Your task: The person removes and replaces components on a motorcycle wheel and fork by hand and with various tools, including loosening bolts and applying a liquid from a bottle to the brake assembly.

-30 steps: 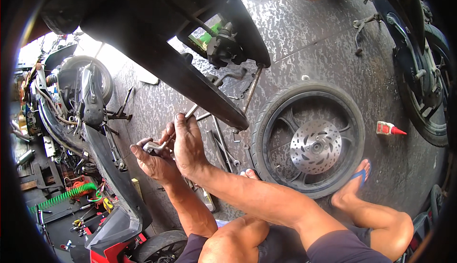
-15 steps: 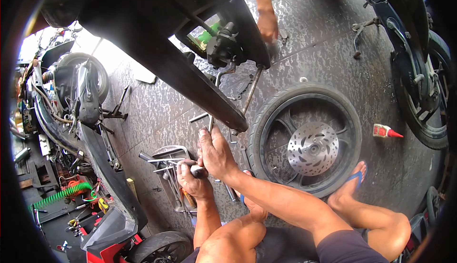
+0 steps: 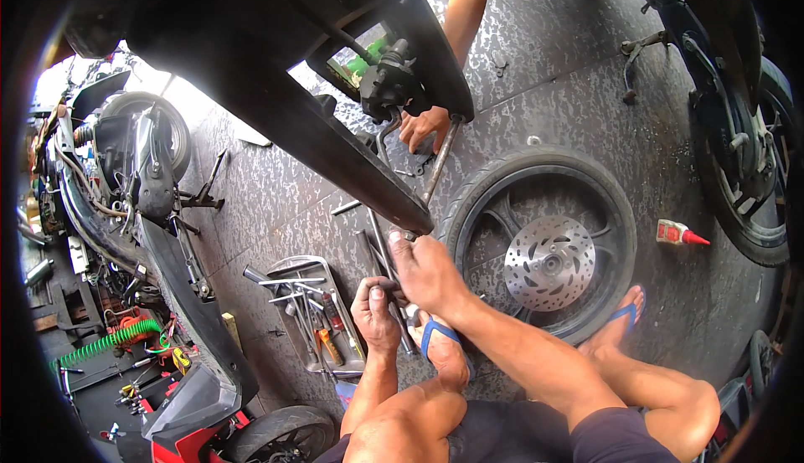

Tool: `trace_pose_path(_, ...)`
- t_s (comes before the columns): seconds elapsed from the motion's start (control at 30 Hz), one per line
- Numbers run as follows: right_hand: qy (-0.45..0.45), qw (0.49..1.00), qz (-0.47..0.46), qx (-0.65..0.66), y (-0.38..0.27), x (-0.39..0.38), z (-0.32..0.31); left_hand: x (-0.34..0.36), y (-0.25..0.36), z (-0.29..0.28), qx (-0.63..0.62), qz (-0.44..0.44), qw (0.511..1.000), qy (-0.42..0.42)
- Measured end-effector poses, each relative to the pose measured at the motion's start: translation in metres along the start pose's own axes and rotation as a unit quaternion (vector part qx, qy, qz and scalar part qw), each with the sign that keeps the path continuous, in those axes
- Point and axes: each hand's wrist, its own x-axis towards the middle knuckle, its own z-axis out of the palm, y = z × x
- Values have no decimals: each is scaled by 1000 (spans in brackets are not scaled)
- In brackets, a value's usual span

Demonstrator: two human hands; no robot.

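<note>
The dark two-legged arm (image 3: 368, 157) of a motorcycle reaches down from the upper left, with a metal rod (image 3: 442, 162) spanning its lower ends. My right hand (image 3: 431, 275) is at the near leg's tip, thumb and fingers closed by a small metal end there; what they grip is hidden. Just below and left, my left hand (image 3: 377, 316) is closed with its fingers curled; a dark shape shows at its top, too obscured to name. Between the legs hangs a brake caliper (image 3: 389, 82). Beyond the rod, a co-worker's hand (image 3: 425, 130) reaches down near the floor.
A wheel with a brake disc (image 3: 548, 262) lies flat at my right, near my sandalled foot (image 3: 624, 316). A tray (image 3: 289, 267) of hand tools sits at left. Another motorcycle (image 3: 155, 178) stands left, one wheel (image 3: 754, 162) right. A red-capped bottle (image 3: 680, 233) lies on the floor.
Both my hands have moved right, the right one up against the leg's tip. The co-worker's hand has shifted left and nearer, in behind the rod. More of the tool tray shows.
</note>
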Motion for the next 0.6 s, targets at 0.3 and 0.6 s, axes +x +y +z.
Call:
trace_pose_path(0.3,-71,996,-35,-40,15,9,-50,-4,-9,-2,-2,-3,1000,-27)
trace_pose_path(0.6,64,986,0,151,40,-8,57,24,-24,-6,-16,-23,999,41)
